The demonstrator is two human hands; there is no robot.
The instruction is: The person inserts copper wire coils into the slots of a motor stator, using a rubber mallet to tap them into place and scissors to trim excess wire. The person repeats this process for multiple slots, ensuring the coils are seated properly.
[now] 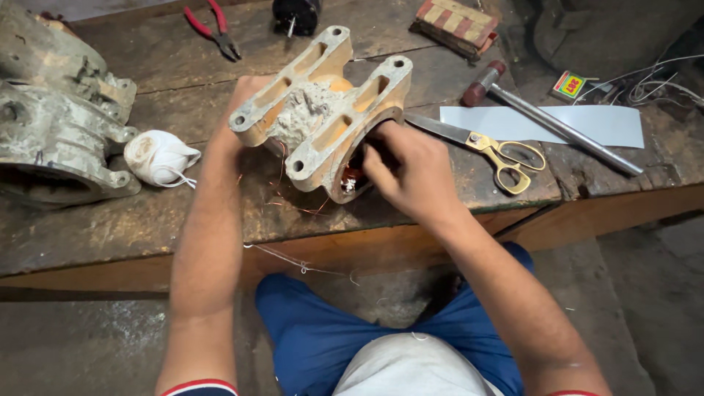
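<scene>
Copper windings (pixel 350 178) sit inside the housing (pixel 323 110); right hand (pixel 407 172) pinches into its mouth, left hand (pixel 246 95) grips its far side.

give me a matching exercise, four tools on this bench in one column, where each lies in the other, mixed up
1. scissors
2. pliers
3. hammer
4. string ball

a. far edge of the bench, red handles
b. across the white paper sheet
c. just right of the right hand
d. beside the grey housing, left of the left hand

Pairs: 1-c, 2-a, 3-b, 4-d
</scene>
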